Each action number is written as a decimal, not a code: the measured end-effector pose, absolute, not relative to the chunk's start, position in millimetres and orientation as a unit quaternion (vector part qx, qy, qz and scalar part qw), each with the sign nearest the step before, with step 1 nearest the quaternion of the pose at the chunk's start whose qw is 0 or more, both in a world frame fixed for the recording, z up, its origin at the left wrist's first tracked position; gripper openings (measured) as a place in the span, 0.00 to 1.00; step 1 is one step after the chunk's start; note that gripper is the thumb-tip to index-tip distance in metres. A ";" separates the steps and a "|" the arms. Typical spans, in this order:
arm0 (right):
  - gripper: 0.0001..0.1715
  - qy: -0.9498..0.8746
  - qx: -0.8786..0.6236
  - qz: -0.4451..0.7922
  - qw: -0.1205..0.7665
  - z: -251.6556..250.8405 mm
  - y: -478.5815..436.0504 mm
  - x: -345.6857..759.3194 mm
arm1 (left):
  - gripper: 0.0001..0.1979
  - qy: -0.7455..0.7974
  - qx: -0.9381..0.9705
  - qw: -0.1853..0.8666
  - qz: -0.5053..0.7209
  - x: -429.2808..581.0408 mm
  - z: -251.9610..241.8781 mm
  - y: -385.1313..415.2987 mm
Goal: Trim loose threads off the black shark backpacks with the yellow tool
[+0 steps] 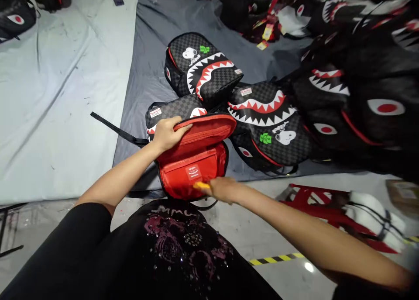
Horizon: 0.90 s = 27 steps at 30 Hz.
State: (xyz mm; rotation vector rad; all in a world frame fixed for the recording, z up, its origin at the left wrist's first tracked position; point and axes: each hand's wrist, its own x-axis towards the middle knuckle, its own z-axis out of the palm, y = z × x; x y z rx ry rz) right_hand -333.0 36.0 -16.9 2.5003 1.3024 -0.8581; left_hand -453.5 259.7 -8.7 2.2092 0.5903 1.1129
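The tabletop [65,94] carries a pale sheet on its left part and a grey sheet [147,51] on its right part. A pile of black backpacks [376,86], marked with red-and-white eyes and teeth, occupies the right edge and extends toward the far right corner.

Three items lie on the grey sheet. The checkered rear backpack [209,75] lies flat between the far and near edges, printed with a shark mouth. The checkered right backpack [268,116] lies nearer the front edge, beside the pile. The open backpack [193,138], the item in hand, is at the front edge against the person; its red lining is exposed and its flap raised. A checkered panel [180,108] shows beyond the flap; whether it belongs to the same bag cannot be told.

A red stool [304,195] stands on the floor past the front edge.

The left hand [168,134] is clamped on the flap's left end, thumb across the red inner face. The right hand [224,190], blurred, has its fingers closed around an orange object [201,185] at the bag's opening; its type cannot be determined.

A black strap [114,129] extends left onto the pale sheet. A lining label [194,171] is visible inside the bag.
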 end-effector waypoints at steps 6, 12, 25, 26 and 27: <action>0.28 0.381 0.895 -0.140 0.183 -0.9 100.6 -288.8 | 0.20 0.241 0.802 0.368 0.404 -462.5 -7.7 220.2; 0.31 0.336 0.882 -0.206 0.257 1.6 72.1 -288.9 | 0.22 0.336 0.771 0.341 0.419 -475.2 -27.9 219.9; 0.25 0.397 0.831 -0.238 0.309 -21.8 13.9 -326.1 | 0.21 0.287 0.780 0.347 0.434 -461.0 -40.7 224.7; 0.25 0.398 0.841 -0.192 0.313 -23.2 11.8 -321.4 | 0.21 0.275 0.783 0.350 0.434 -461.3 -40.3 224.3; 0.24 0.406 0.845 -0.170 0.305 -27.9 10.5 -321.1 | 0.21 0.263 0.785 0.354 0.434 -461.5 -39.9 223.8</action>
